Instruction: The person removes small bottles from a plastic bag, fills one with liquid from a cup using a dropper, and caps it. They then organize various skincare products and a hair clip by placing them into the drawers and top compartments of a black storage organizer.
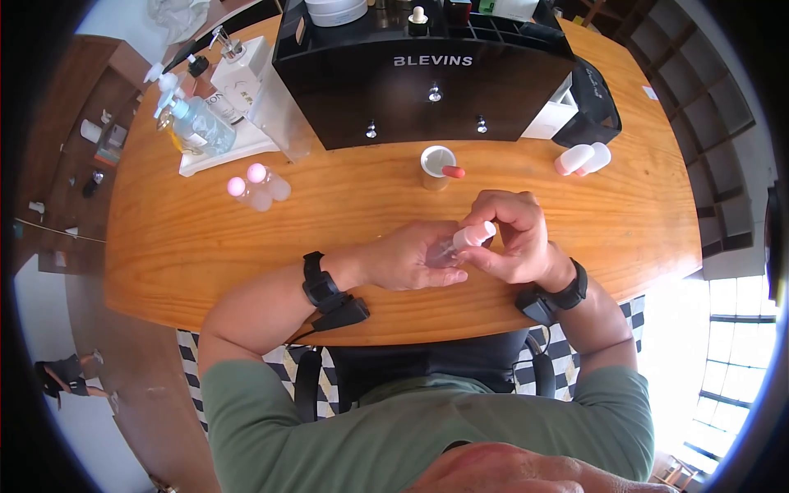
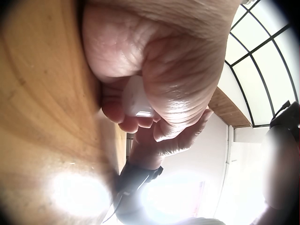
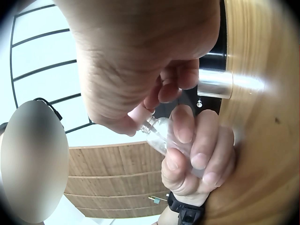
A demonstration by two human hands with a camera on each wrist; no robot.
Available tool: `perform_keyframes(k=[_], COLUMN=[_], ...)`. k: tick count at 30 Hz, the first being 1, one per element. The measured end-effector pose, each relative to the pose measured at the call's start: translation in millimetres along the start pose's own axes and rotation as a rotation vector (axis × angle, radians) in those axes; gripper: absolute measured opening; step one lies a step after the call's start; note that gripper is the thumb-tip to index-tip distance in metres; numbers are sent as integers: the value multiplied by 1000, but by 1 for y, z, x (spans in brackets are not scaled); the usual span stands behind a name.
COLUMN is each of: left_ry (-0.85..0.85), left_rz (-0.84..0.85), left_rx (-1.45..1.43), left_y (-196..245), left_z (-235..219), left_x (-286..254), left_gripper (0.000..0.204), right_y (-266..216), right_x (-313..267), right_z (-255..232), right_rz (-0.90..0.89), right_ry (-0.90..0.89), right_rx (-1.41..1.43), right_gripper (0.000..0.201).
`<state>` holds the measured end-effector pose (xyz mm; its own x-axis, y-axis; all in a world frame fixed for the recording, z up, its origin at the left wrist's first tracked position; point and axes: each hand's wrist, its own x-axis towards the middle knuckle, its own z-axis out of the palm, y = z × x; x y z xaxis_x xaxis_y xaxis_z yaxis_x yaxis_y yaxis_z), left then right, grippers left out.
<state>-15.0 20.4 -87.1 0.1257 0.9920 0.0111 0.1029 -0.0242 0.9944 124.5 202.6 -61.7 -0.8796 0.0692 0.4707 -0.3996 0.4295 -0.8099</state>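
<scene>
Over the near middle of the table, my left hand grips a small clear bottle, its fingers wrapped round the body. The bottle leans, neck toward my right hand. Thumb and fingers of that hand pinch the bottle's pale pink top. In the right wrist view the threaded glass-clear neck shows just below the pink top. From the left wrist, only the frosted-looking bottom of the bottle appears between palm and fingers.
A white cup with a red-tipped stick stands just beyond the hands. Two pink-capped bottles are at left, before a white tray of pump bottles. A black drawer box spans the back; two pink-and-white containers lie at right.
</scene>
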Motion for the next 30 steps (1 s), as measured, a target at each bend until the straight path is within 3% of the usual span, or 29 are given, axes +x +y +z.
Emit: perform_keyframes(k=[4,8,12,14,16,20,22,30], left_ry=[65,11,92,101,179,206,230,306], left_rz=[106,12,33,-1,84,11,-6,75], left_rx=[-64,-25,-55,-16,-27,40,33,126], left_y=[5,14,0,-6,-10,11,11,5], left_z=[5,3,5,6,8,6,7,9], left_x=[1,1,-1,-1,0,-3,-3,-1], left_gripper=[42,47,34,31,27,27,27,23], right_y=[-8,-4,-12,-11,-14,-16,-16,-15], right_x=[4,2,3,1,2,-2,-3,-1], right_z=[2,1,-4,-2,-1,-3,-7,-9], right_rz=[-46,-59,-68,-45,-39,-2,15,-81], right_ry=[-11,-18,-6,87,102,155,140,190], right_rx=[24,51,112,232,251,252,286,195], right_gripper=[30,24,20,37,40,45,31,31])
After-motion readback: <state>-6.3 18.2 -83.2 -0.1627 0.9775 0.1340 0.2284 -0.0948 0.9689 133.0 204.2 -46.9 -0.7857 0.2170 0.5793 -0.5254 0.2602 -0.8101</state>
